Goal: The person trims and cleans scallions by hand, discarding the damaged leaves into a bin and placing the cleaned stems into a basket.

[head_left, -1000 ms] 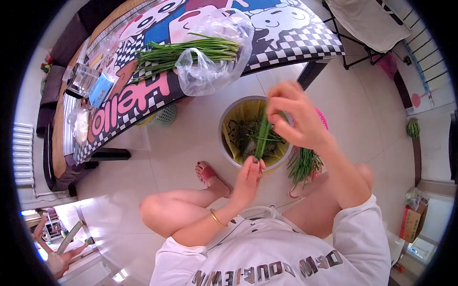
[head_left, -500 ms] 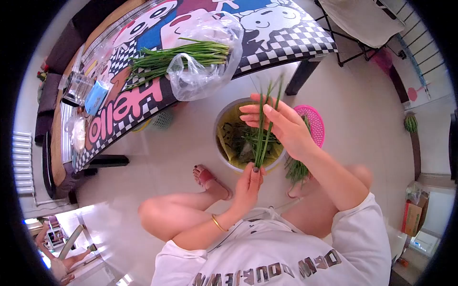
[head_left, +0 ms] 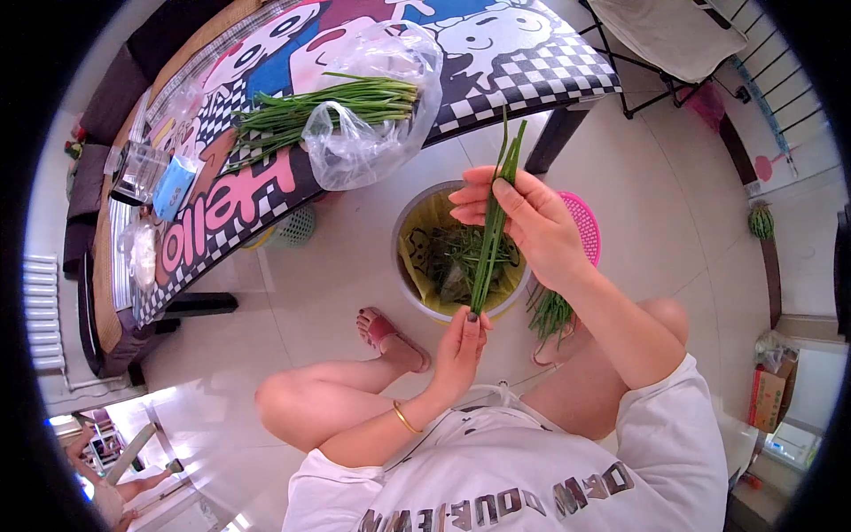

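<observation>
A long green chive stalk (head_left: 490, 232) is stretched between both hands, over a round bin (head_left: 413, 285) lined with a yellow bag and holding green trimmings. My left hand (head_left: 461, 348) pinches the stalk's lower end. My right hand (head_left: 525, 217) grips the stalk near the top, its tips sticking out above the fingers. A bundle of chives (head_left: 301, 108) lies on the table by a clear plastic bag (head_left: 372, 133). A pink basket (head_left: 581, 226) with more chives (head_left: 551, 312) sits on the floor, behind my right forearm.
The low table (head_left: 239, 191) has a cartoon-print cover, with a glass jar (head_left: 140, 170) and a blue pack (head_left: 171, 188) on it. A green basket (head_left: 292, 228) stands under its edge. A folding chair (head_left: 656, 35) is at the top right. My sandalled foot (head_left: 386, 334) rests beside the bin.
My right hand has slid up the stalk and turned palm-in, pulling the chive straight and upright. The left hand has kept its pinch on the lower end.
</observation>
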{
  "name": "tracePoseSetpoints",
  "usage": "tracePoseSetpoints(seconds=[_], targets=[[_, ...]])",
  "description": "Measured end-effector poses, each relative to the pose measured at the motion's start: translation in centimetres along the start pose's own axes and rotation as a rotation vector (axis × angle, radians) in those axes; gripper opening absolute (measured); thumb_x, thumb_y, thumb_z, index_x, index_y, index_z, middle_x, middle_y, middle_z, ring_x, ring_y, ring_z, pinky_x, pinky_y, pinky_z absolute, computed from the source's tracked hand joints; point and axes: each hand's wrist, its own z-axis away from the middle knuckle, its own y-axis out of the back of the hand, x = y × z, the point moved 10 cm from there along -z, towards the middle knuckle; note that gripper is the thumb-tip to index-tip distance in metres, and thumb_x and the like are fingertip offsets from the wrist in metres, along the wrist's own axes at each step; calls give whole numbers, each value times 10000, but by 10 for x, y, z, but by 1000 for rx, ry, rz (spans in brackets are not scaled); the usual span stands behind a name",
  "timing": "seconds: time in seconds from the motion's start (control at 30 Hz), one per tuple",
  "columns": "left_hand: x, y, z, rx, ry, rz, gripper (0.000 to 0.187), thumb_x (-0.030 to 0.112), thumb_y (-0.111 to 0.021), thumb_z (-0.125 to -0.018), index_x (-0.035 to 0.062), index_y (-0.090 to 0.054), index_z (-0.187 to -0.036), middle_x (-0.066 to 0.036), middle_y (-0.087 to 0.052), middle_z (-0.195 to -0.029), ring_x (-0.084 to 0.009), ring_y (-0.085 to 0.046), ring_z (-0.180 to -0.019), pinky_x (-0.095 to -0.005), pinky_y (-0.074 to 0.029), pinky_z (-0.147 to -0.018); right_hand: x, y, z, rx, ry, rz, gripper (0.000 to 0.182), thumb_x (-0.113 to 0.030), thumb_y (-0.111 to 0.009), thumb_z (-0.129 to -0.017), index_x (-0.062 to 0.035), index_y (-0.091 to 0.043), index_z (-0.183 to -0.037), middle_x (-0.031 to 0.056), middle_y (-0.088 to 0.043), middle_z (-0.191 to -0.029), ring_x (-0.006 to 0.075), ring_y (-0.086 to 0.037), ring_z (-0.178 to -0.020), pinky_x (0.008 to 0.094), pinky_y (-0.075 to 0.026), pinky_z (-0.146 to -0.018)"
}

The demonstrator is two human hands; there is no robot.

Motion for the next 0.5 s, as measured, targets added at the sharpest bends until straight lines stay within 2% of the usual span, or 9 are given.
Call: tracePoseSetpoints(seconds=[0.17,0.27,0.37,0.47,0.5], targets=[[0,0,0,2,15,10,330,412,-391,-1028,93,-463,-993,71,-328,-690,-15,-247,-525,-179,-221,-449,-1,0,0,-17,-68,-101,357,-117,-340,-1026,82,-432,-1308,220,-618,-1137,259,-630,-1014,379,-495,-934],[-4,2,1,1,22,17,325,412,-394,-1028,96,-465,-993,74,-328,-690,-14,-250,-528,-178,-224,-450,-2,1,0,26,-73,-136,321,-95,-339,-1014,83,-444,-1259,234,-621,-1114,265,-636,-999,377,-498,-928],[-4,2,1,23,22,-3,316,407,-399,-1028,100,-467,-993,79,-332,-689,-12,-252,-530,-176,-224,-450,4,5,0,66,-98,-133,252,-121,-367,-1017,45,-473,-1175,229,-625,-1086,266,-644,-966,373,-507,-905],[-6,1,1,18,20,19,308,403,-401,-1028,104,-470,-996,81,-337,-688,-10,-254,-532,-173,-222,-450,7,11,0,120,-107,-74,165,-144,-393,-1019,-13,-483,-1064,173,-646,-1019,177,-620,-795,279,-513,-733],[-7,1,1,13,17,13,310,405,-402,-1027,104,-471,-1000,82,-338,-688,-9,-255,-532,-173,-223,-450,9,14,-1,99,-105,-67,159,-153,-415,-1016,-21,-494,-1057,152,-649,-1002,151,-581,-745,259,-476,-682]])
